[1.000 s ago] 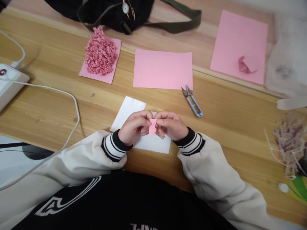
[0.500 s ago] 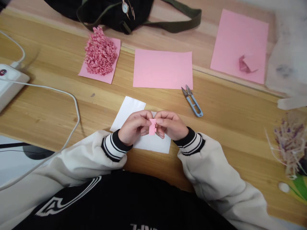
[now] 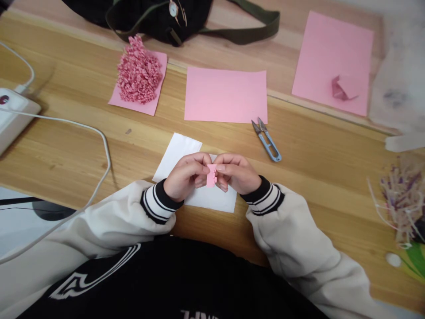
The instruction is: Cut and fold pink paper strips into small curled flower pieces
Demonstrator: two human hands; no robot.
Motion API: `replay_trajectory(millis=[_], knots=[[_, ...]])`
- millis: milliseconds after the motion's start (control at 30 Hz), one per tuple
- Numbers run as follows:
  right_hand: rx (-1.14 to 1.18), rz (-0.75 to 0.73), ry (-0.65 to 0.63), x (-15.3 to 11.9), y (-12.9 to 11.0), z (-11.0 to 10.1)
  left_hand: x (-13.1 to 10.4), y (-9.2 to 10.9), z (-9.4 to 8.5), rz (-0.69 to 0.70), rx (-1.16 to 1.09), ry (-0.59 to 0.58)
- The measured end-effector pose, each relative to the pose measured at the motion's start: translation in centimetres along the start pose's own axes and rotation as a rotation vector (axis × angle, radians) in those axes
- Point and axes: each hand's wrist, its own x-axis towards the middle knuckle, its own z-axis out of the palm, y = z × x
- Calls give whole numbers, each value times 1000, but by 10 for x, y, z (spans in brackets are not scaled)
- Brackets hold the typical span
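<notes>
Between my two hands is a small piece of pink paper (image 3: 211,176) with an uneven, notched right edge. My left hand (image 3: 186,173) pinches it from the left, thumb on top. From the right, the thumb and fingers of my right hand (image 3: 238,173) close on its notched edge; small pink bits show there, too small to make out. Below the hands lie two white sheets of paper, the left sheet (image 3: 174,153) and the right sheet (image 3: 215,199), partly covered by my hands. Blue-handled thread snips (image 3: 269,144) lie with blades apart to the right of my hands.
A pink sheet (image 3: 226,95) lies ahead, touched by the snips' tips. Pink dried flowers (image 3: 139,73) rest on another sheet. A larger pink sheet (image 3: 335,53) carries a folded scrap (image 3: 343,87). Also around are a black bag (image 3: 146,17), a power strip (image 3: 16,113) with cable, and dried stems (image 3: 403,199).
</notes>
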Motion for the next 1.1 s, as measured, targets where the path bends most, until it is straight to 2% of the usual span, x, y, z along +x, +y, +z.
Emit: replay_trajectory(millis=[400,833,1100], knots=[[-52,-25,16,0,0,1,0,1,1,-5,14,29],[0,44,38,2,-3,3,0,0,0,0,6,15],[10,-8,-7,1,0,1,1,0,1,3,-4,8]])
